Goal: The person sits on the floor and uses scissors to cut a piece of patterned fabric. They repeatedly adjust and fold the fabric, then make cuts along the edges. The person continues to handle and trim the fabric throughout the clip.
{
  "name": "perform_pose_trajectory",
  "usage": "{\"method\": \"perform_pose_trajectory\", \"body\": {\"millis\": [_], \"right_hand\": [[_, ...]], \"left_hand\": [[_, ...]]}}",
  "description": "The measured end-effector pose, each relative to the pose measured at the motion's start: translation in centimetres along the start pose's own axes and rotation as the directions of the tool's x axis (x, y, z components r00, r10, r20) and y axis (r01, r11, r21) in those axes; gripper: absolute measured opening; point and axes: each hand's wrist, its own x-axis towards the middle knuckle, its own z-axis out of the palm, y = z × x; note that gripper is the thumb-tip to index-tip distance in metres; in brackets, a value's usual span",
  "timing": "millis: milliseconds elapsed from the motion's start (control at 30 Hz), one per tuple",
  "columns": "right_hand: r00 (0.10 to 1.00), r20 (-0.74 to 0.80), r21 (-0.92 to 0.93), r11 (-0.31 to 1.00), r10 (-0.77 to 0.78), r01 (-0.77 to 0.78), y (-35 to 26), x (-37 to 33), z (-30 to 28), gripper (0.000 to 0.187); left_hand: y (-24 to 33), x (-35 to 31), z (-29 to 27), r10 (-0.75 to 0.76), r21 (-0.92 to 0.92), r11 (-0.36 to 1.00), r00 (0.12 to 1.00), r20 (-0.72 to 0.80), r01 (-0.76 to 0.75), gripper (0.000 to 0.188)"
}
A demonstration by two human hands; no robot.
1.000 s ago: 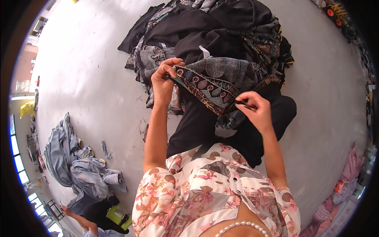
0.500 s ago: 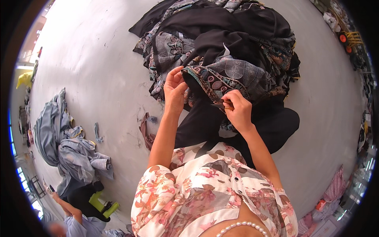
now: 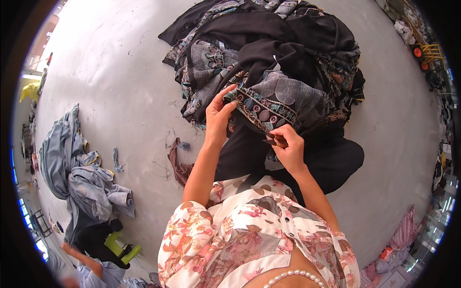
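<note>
crosswise, patterned fabric band (image 3: 261,111) pinched by left hand (image 3: 217,116) fingers and right hand (image 3: 288,146) fingers

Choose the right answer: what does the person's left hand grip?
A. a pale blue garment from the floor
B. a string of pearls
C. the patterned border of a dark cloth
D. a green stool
C: the left hand pinches the patterned border of a dark cloth, and the right hand holds the same band lower down together with a small dark tool.
</note>
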Motion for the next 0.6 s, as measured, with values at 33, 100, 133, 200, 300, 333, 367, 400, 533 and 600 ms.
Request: {"method": "perform_pose_trajectory", "body": {"millis": [33, 100, 133, 200, 300, 333, 367, 400, 533, 600], "right_hand": [[0.999, 0.019, 0.055, 0.997, 0.049, -0.05, -0.1, -0.3, -0.1, 0.022], [0.988, 0.062, 0.161, 0.975, 0.144, -0.152, 0.1, -1.1, -0.5, 0.021], [0.979, 0.094, 0.183, 0.963, 0.182, -0.197, -0.2, -1.4, -1.0, 0.02], [0.941, 0.145, 0.374, 0.863, 0.306, -0.338, -0.1, -2.1, -1.5, 0.021], [0.891, 0.229, 0.545, 0.706, 0.393, -0.452, -0.2, -2.3, -3.1, 0.021], [0.883, 0.246, 0.587, 0.664, 0.399, -0.464, 0.0, -2.6, -3.9, 0.021], [0.876, 0.264, 0.626, 0.619, 0.405, -0.475, 0.0, -2.7, -4.4, 0.021], [0.888, 0.229, 0.686, 0.581, 0.399, -0.439, -1.1, -2.4, -4.9, 0.019], [0.955, 0.156, 0.689, 0.666, 0.251, -0.287, -1.0, -3.5, -6.8, 0.022], [0.96, 0.183, 0.631, 0.724, 0.211, -0.279, -1.6, -3.7, -6.8, 0.022]], "left_hand": [[-0.2, 0.0, -0.2, 0.014, 0.085, 0.996, 1.0, 0.002, -0.014, 0.046], [-0.7, -0.1, -0.5, 0.017, 0.106, 0.994, 0.999, 0.043, -0.021, 0.042], [-0.5, -0.4, -0.3, 0.0, 0.087, 0.996, 0.998, 0.056, -0.005, 0.042], [0.1, -0.9, 0.0, -0.003, 0.148, 0.989, 0.998, 0.068, -0.008, 0.041], [1.6, -1.3, 0.1, 0.042, 0.38, 0.923, 0.997, 0.07, -0.066, 0.039], [2.2, -1.5, -0.3, 0.081, 0.482, 0.866, 0.989, 0.123, -0.131, 0.044], [2.8, -1.6, -0.4, 0.158, 0.545, 0.81, 0.975, 0.158, -0.219, 0.046], [3.2, -1.7, -0.6, 0.23, 0.601, 0.739, 0.953, 0.199, -0.304, 0.049], [3.7, -1.2, -0.9, 0.502, 0.747, 0.446, 0.829, 0.247, -0.493, 0.049], [3.1, -1.2, -0.6, 0.586, 0.764, 0.418, 0.788, 0.186, -0.491, 0.034]]}}
